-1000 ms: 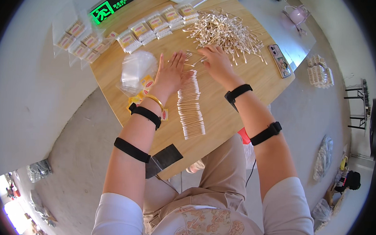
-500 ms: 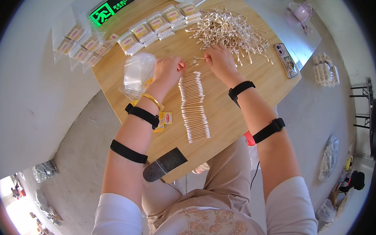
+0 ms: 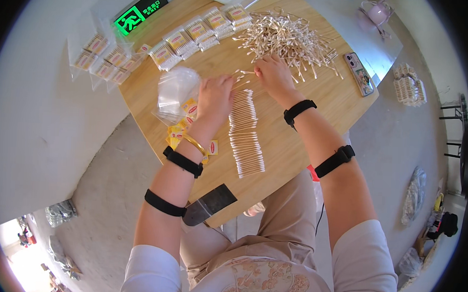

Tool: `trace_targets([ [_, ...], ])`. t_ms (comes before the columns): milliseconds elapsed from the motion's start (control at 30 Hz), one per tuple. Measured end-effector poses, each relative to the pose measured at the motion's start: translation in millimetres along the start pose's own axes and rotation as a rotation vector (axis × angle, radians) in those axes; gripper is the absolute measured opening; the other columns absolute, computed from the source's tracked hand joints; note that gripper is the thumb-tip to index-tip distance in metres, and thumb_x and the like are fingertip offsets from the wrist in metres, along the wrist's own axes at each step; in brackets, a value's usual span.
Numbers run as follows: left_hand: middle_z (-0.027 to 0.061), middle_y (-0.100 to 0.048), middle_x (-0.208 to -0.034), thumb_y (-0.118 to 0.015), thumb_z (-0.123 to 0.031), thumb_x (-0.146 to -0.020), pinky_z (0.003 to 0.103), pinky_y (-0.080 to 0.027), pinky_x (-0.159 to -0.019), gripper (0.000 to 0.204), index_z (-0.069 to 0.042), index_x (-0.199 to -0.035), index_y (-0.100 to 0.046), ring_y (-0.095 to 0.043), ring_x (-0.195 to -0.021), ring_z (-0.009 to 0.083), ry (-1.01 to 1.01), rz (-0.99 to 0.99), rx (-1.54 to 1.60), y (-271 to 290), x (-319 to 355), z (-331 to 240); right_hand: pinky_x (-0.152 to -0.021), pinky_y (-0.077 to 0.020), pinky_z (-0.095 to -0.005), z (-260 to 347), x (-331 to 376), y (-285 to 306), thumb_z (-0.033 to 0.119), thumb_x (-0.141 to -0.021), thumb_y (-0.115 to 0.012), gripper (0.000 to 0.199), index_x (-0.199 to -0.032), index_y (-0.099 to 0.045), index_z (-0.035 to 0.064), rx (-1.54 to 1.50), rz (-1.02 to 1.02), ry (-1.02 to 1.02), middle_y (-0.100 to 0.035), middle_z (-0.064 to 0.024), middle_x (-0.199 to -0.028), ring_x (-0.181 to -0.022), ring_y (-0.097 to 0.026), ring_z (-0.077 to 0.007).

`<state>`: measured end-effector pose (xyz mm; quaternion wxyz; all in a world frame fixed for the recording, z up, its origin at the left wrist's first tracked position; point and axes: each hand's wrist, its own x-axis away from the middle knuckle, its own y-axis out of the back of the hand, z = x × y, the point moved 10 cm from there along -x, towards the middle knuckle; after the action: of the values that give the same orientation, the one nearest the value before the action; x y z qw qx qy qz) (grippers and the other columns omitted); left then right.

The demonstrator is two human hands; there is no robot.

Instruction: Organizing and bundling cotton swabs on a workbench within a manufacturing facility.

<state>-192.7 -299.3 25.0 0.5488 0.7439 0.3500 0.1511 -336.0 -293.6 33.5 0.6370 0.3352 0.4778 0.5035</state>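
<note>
On the wooden table a neat row of cotton swabs (image 3: 246, 141) lies side by side, running toward me. My left hand (image 3: 216, 97) is closed at the far left end of this row, its fingertips bent down and mostly hidden. Several loose cotton swabs (image 3: 240, 77) lie between my two hands. Beside them, my right hand (image 3: 273, 74) is closed in a pinch, with a cotton swab (image 3: 249, 72) sticking out from its fingertips. Just beyond the right hand spreads a big tangled heap of cotton swabs (image 3: 286, 36).
Clear plastic bags (image 3: 176, 91) and yellow cards (image 3: 176, 135) lie left of my left hand. Packed swab bundles (image 3: 197, 30) line the far edge; bagged packs (image 3: 103, 57) stand far left. A phone (image 3: 358, 74) lies at right, a black patch (image 3: 210, 203) at the near corner.
My left hand has moved right and slightly nearer, up to the far end of the swab row. More yellow cards show beside it. My right hand has stayed almost in place.
</note>
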Motion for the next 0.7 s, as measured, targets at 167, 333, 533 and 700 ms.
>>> trace_targets([
  [167, 0.0206, -0.026, -0.156, -0.043, -0.051, -0.099, 0.054, -0.010, -0.119, 0.072, 0.001, -0.148, -0.031, -0.022, -0.147, 0.0332, 0.047, 0.028, -0.234, -21, 18, -7, -0.086, -0.0480, -0.0408, 6, -11, -4, 0.008, -0.084, -0.060, 0.008, -0.088, -0.067, 0.0098, 0.164, -0.003, -0.097, -0.066, -0.0081, -0.095, -0.099, -0.061, -0.0276],
  [333, 0.0201, -0.019, -0.160, -0.031, -0.060, -0.099, 0.055, -0.003, -0.120, 0.082, 0.002, -0.152, -0.022, -0.014, -0.150, 0.0316, 0.070, 0.112, -0.277, -31, 21, -2, -0.088, -0.0483, -0.0403, 11, -16, -2, 0.008, -0.084, -0.060, 0.011, -0.093, -0.067, 0.0088, 0.175, -0.017, -0.128, -0.066, -0.0088, -0.096, -0.100, -0.061, -0.0283],
  [533, 0.0186, -0.024, -0.159, -0.031, -0.061, -0.099, 0.056, -0.001, -0.119, 0.082, 0.001, -0.152, -0.022, -0.017, -0.150, 0.0294, 0.080, 0.088, -0.379, -25, 15, -3, -0.085, -0.0485, -0.0405, 10, -21, -4, 0.010, -0.084, -0.062, 0.005, -0.086, -0.066, 0.0097, 0.156, -0.056, -0.118, -0.065, -0.0078, -0.093, -0.098, -0.061, -0.0277],
  [700, 0.0143, -0.027, -0.159, -0.035, -0.058, -0.099, 0.057, -0.003, -0.119, 0.079, 0.000, -0.152, -0.026, -0.020, -0.149, 0.0273, 0.065, 0.076, -0.330, -26, 17, -1, -0.086, -0.0490, -0.0393, 23, -28, -10, 0.007, -0.082, -0.060, 0.009, -0.087, -0.068, 0.0093, 0.111, -0.011, -0.077, -0.066, -0.0078, -0.095, -0.099, -0.061, -0.0275],
])
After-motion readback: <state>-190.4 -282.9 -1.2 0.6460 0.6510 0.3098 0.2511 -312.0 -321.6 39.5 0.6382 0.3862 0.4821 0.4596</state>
